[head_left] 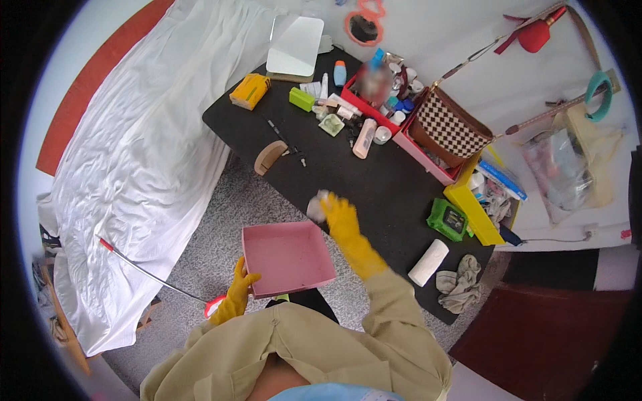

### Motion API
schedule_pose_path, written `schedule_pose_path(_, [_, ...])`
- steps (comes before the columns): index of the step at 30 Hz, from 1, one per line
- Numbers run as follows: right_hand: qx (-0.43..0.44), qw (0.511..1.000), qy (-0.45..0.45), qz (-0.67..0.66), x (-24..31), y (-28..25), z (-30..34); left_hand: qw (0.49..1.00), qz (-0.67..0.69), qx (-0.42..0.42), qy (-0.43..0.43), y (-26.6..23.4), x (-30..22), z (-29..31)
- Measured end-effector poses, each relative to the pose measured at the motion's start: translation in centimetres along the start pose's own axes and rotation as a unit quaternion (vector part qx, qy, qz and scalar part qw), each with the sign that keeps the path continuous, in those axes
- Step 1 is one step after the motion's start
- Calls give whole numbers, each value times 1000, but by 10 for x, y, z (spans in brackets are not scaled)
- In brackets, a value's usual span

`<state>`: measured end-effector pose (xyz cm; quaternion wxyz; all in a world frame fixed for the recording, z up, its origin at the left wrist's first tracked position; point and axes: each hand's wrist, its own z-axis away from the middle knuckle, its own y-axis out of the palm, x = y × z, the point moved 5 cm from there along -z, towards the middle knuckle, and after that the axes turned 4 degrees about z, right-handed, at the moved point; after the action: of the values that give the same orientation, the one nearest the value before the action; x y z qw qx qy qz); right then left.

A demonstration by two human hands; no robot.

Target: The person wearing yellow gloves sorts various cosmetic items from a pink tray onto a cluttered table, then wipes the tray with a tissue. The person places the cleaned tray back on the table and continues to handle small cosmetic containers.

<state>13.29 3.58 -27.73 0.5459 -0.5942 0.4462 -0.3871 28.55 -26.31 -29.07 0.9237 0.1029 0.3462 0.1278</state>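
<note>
My left hand (239,289), in a yellow rubber glove, grips the left side of an open pink box (294,257), thumb over its rim. The box is held tilted in front of me with its bare inside showing. At the near edge of the black table (361,180), my right hand (342,215), gloved the same way, has its fingers closed on a crumpled whitish wad (317,206), which looks like a cloth or tissue. Nearest to that hand on the tabletop lies a brown wooden comb (270,158), with dark pens (284,140) beside it.
Small bottles, a mirror (295,45) and a yellow pack (251,91) stand at the far end. Red, pink and yellow boxes (473,207) line the wall, with a checkered bag (451,130). Green wipes (447,219), a white roll (429,262) and a grey cloth (459,284) lie right.
</note>
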Motion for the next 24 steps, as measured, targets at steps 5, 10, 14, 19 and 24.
schedule_pose_path(5, [50, 862, 212, -458, -19, -44, 25, 1000, -1, 28, -12, 2, 16, -18])
schedule_pose_path(10, [-227, 875, 365, -221, -187, -28, -26, 998, -3, 66, 11, 0, 24, -35])
schedule_pose_path(14, [-231, 849, 412, -237, -258, 15, -58, 998, -38, 24, -45, 16, 8, -28])
schedule_pose_path(19, [-80, 865, 438, -233, -230, 14, -44, 999, -27, 13, -30, 0, 21, -37])
schedule_pose_path(24, [-11, 980, 13, -198, -69, -6, 50, 999, -8, 8, -53, 15, 28, -41])
